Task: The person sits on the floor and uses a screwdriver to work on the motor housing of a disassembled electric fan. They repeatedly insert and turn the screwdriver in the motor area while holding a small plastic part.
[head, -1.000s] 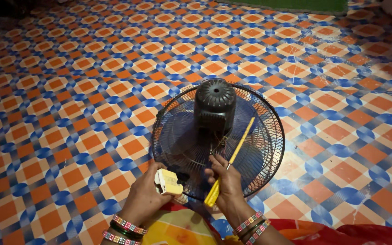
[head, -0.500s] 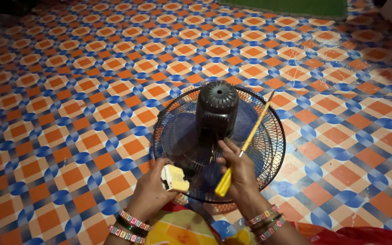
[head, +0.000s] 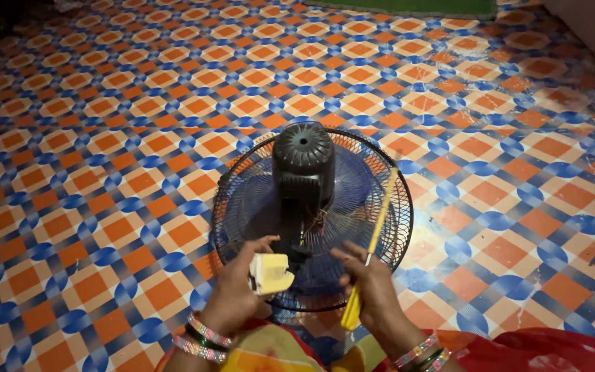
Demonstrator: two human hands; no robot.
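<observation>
The floor (head: 105, 138) fills the whole view, a covering patterned in orange, white and blue squares, with a green strip (head: 408, 7) at twelve o'clock along the far edge. Lying flat on it at the centre is a fan (head: 311, 220), face down on its round wire cage, so that the black motor housing (head: 303, 169) stands upward and its back is open to the person working over it; a few thin wires (head: 321, 219) show just below the housing, at about six o'clock from it. Blue blades show through the cage. At five o'clock from the housing the right hand (head: 373, 289) is partly closed around the yellow handle of a long screwdriver (head: 370, 251), whose thin shaft slants up toward one o'clock across the cage, kept ready but apparently not set on any screw. At seven o'clock the left hand (head: 239, 293) is closed in a loose grip on a small cream plastic box (head: 270, 273), likely a part of the fan, held just above the near rim of the cage and close to the wires. Both wrists wear coloured bangles (head: 204, 337), and bright cloth (head: 518, 351) lies at the bottom edge, nearest the person.
</observation>
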